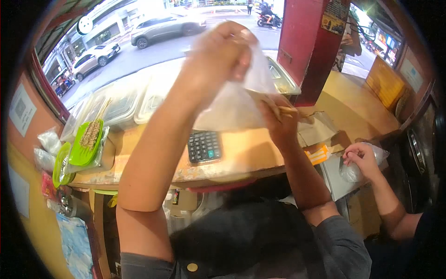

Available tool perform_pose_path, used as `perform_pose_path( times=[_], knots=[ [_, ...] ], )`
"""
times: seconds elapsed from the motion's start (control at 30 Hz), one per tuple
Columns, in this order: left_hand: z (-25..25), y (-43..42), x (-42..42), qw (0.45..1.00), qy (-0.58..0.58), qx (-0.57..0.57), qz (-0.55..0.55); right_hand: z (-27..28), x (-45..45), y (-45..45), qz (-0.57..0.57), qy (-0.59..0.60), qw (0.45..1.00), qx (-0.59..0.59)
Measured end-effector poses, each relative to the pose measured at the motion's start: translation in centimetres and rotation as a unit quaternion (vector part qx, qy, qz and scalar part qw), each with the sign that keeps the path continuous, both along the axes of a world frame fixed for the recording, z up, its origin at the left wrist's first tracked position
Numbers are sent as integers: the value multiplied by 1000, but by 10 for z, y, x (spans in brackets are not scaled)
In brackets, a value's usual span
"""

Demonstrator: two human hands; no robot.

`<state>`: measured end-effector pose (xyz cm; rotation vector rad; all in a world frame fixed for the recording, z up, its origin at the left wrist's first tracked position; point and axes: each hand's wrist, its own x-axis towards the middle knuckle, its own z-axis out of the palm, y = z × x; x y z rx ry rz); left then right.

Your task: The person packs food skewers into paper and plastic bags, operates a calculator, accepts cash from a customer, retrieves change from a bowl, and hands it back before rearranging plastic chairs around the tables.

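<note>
My left hand (227, 53) is raised high over the counter, its fingers closed on the top of a thin white plastic bag (237, 109). The bag hangs open below it and looks slightly blurred. Lower and to the right, my right hand (281, 122) is wrapped round a brown paper packet (272, 104) at the bag's side. Whether the packet is inside the bag I cannot tell. A black calculator (204, 146) lies on the counter below the bag.
Lidded plastic containers (123, 104) line the counter's street side. Skewers (92, 132) rest on a green plate (86, 156) at left. A red pillar (304, 51) rises at right. Another person's hand (363, 158) touches a clear plastic bag (351, 173). Brown paper (320, 130) lies on the counter.
</note>
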<state>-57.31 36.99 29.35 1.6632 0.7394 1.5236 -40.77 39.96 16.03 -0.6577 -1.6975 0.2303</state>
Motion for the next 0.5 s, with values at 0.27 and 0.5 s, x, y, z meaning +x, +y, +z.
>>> perform_pose_path(
  times=[0.27, 0.5],
  knots=[
    [-45, -16, -11, 952, 246, 180, -31, -140, 76, 12, -86, 311, 904, -281],
    [-192, -11, -155, 920, 309, -56, 234, -147, 93, -16, 7, 128, 914, -385]
  ],
)
